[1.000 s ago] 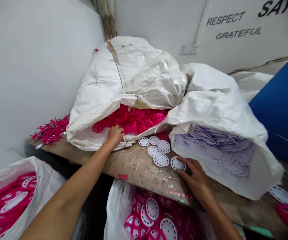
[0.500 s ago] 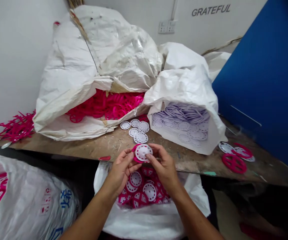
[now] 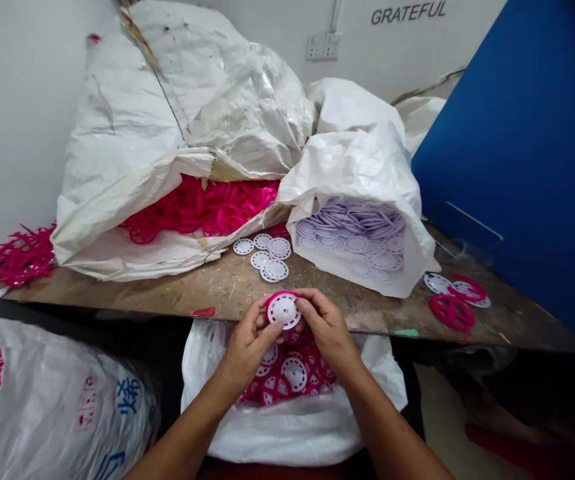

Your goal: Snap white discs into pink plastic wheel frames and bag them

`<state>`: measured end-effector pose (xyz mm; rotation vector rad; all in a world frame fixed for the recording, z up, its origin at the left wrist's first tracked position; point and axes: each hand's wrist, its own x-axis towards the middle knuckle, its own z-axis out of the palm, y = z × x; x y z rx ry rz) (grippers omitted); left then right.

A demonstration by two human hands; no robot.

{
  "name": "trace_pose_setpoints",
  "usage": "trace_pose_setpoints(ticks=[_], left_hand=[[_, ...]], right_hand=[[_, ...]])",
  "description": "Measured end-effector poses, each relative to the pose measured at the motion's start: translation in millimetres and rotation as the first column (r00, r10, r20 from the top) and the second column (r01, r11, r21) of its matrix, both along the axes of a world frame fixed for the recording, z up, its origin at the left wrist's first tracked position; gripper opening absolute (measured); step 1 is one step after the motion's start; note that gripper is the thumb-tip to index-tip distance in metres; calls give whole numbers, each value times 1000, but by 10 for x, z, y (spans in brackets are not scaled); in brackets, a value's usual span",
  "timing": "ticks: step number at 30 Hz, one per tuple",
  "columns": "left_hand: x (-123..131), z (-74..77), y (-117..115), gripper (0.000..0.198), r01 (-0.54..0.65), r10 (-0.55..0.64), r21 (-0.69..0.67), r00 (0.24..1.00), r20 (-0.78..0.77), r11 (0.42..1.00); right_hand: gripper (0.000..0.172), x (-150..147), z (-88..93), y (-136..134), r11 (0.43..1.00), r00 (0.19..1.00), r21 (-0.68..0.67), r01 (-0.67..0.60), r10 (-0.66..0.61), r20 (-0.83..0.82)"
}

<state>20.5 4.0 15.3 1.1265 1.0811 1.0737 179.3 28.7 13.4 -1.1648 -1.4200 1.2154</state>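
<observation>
Your left hand (image 3: pixel 250 347) and right hand (image 3: pixel 328 330) pinch a white disc (image 3: pixel 284 310) in a magenta ring between the fingertips, right at the counter's (image 3: pixel 167 297) front edge, above an open white sack (image 3: pixel 292 433) of magenta-and-white wheels. Past that edge, loose white discs (image 3: pixel 270 257) lie on the wood between a woven sack of magenta parts (image 3: pixel 117 167) and a woven sack of white discs (image 3: pixel 352 160). Magenta wheels (image 3: pixel 452 312) sit toward the right end, before a blue panel (image 3: pixel 507 167).
</observation>
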Motion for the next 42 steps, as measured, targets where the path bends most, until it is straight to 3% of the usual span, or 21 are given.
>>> trace_pose_setpoints(ticks=[3,9,13,14,16,18,19,21,23,25,28,31,34,36,38,39,40,42], left_hand=[[-20,-52,-35,47,36,-30,-79,997,77,996],[-73,-152,-60,46,14,-3,-163,998,64,987],[-258,-66,-56,45,221,-225,-191,974,5,956],[-337,-19,-39,45,264,-279,-185,959,-57,947],[-526,87,48,46,266,-293,-145,929,-224,953],[-735,195,234,43,163,-157,-18,906,-394,986],[-838,245,369,40,82,-35,84,889,-456,993],[-1020,327,711,32,-100,255,312,822,-509,945],[-1143,372,1120,27,-241,459,444,739,-493,863],[-1195,373,1539,27,-325,546,472,693,-471,819],[-1173,304,2049,31,-411,605,459,655,-452,788],[-1131,213,2252,19,-467,639,446,640,-425,764],[-1115,157,2060,12,-480,652,457,657,-379,749],[-1083,147,1740,15,-452,632,469,683,-365,759],[-1005,142,1341,16,-355,578,512,720,-384,782],[-950,134,1138,15,-261,532,555,743,-406,790],[-888,119,944,16,-75,459,634,754,-469,770],[-755,64,607,25,232,336,694,743,-579,682]], right_hand=[[27,26,-17,-49,995,992,-36,-97,94,-87],[24,-52,-16,-160,993,992,23,-119,118,46],[27,192,126,23,979,954,18,-203,194,230],[27,338,149,114,987,942,45,-155,134,308],[29,702,121,349,979,877,196,53,-140,460],[39,1084,-14,615,900,718,342,268,-424,552],[44,1253,-109,740,869,642,391,303,-489,590],[49,1509,-307,941,873,523,393,289,-488,699],[51,1648,-458,1080,902,456,341,263,-428,780],[50,1696,-521,1177,928,438,285,238,-365,822],[47,1679,-460,1250,946,437,232,225,-311,844],[48,1590,-318,1159,946,519,219,239,-315,794],[45,1373,-198,903,920,668,209,332,-386,636],[42,1134,-122,705,917,810,127,378,-394,434],[38,835,-28,531,945,937,-35,324,-315,151],[35,677,23,462,959,966,-121,257,-257,17],[33,523,70,406,965,969,-182,188,-212,-124],[29,261,133,327,965,944,-264,4,-91,-317]])
